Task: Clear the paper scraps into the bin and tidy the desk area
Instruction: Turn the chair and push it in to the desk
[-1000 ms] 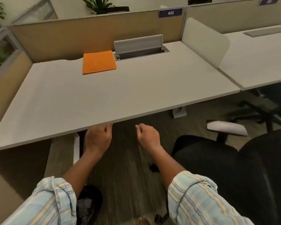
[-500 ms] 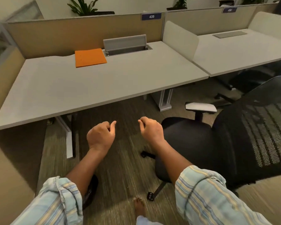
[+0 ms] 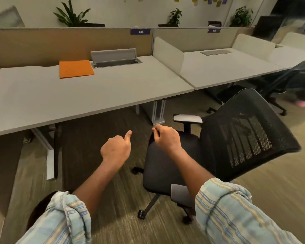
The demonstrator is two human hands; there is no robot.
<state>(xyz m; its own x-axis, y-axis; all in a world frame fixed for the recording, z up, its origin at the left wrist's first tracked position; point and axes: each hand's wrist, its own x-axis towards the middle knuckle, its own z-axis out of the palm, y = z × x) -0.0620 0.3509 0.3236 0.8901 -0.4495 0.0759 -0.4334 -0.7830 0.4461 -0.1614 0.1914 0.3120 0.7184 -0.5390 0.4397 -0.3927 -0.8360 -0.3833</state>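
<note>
A: What did the desk [image 3: 81,95] show of the task's progress?

B: The top was bare of scraps. The only loose thing on it was the orange pad [image 3: 76,69], lying flat at the back, just beside the cable tray [image 3: 115,59], whose lid stood open. By this evidence the clearing of the surface was judged done, or nearly so.

A: Where were the paper scraps and the bin?

B: No scraps could be seen anywhere, on the desk or on the carpet [image 3: 88,134]. No bin could be made out with certainty either; a dark rounded shape [image 3: 40,205] at the lower left, mostly hidden by the sleeve, could not be identified.

A: And the hands?

B: The left hand [image 3: 116,150] was loosely curled, thumb raised, with nothing visible in it. The right hand [image 3: 167,137] hung over the front of the chair [image 3: 171,166] seat, its fingers drawn together; whether they pinched anything small could not be told. Neither hand touched the desk.

A: What appeared to be left?

B: Tidying, by judgement: the chair stood turned away from the desk and well out from under it, so pushing it in seemed the likely remainder, and perhaps shutting the tray lid.
</note>
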